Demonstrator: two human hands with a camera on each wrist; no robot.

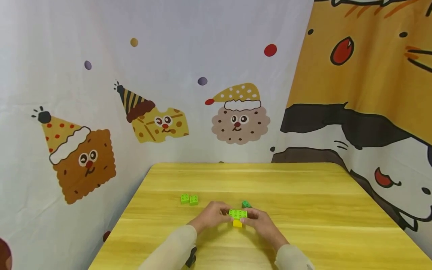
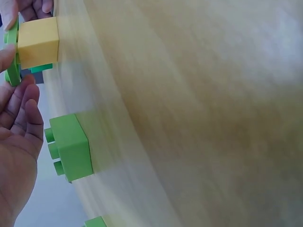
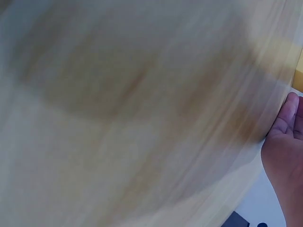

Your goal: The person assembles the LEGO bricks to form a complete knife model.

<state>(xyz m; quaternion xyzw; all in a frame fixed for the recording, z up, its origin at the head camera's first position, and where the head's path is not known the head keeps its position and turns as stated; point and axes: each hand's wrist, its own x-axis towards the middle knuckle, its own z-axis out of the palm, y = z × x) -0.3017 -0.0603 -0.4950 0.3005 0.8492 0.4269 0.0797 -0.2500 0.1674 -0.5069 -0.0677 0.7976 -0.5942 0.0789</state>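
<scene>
At the table's middle, a light green toy brick [image 1: 238,213] with studs lies on top of a smaller yellow brick [image 1: 237,224]. My left hand [image 1: 212,215] pinches the green brick's left end between thumb and fingers. On its right end, my right hand [image 1: 262,222] does the same. From the side, in the left wrist view, the green piece [image 2: 13,73] looks thin and the yellow block [image 2: 39,41] is thicker. The right wrist view catches only part of the right hand [image 3: 286,142] and a sliver of yellow brick [image 3: 298,75].
Two small light green bricks [image 1: 189,200] stand side by side to the left, beyond my left hand. Just behind the held pieces is a darker green brick [image 1: 245,204]. The wooden table [image 1: 303,187] meets a printed cloth [image 1: 195,45] at its far side.
</scene>
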